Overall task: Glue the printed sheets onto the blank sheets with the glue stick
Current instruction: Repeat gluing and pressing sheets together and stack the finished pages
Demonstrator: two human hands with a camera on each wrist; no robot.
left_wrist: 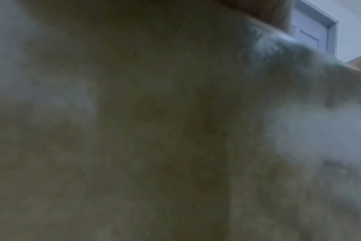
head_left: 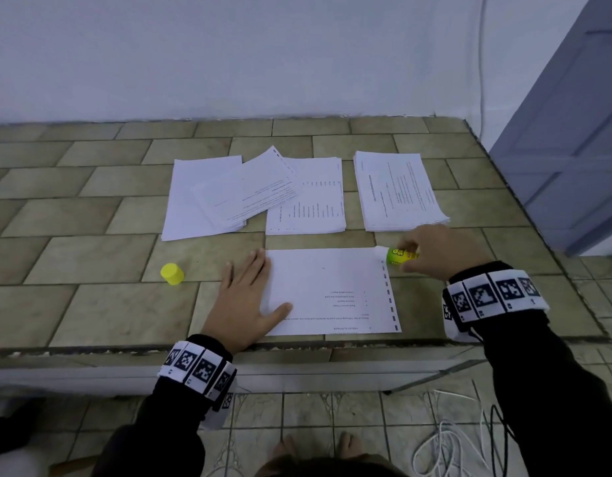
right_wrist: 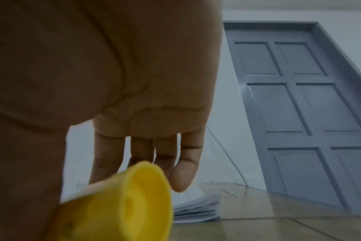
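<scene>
A printed sheet [head_left: 328, 290] lies near the tiled table's front edge, its text showing faintly. My left hand [head_left: 249, 297] presses flat on the sheet's left edge, fingers straight. My right hand [head_left: 431, 251] grips the uncapped green-and-yellow glue stick [head_left: 397, 255], whose white tip touches the sheet's far right corner. In the right wrist view the glue stick's yellow base [right_wrist: 134, 200] sits below my fingers [right_wrist: 183, 163]. The yellow cap [head_left: 172, 273] stands on the table to the left. The left wrist view is a dark blur.
Three piles of paper lie behind: blank sheets with a skewed printed sheet on top [head_left: 208, 197], a printed pile [head_left: 306, 197] in the middle, another printed stack [head_left: 399, 191] at the right. A grey door [right_wrist: 299, 106] stands at the right. White cables [head_left: 445, 438] lie on the floor.
</scene>
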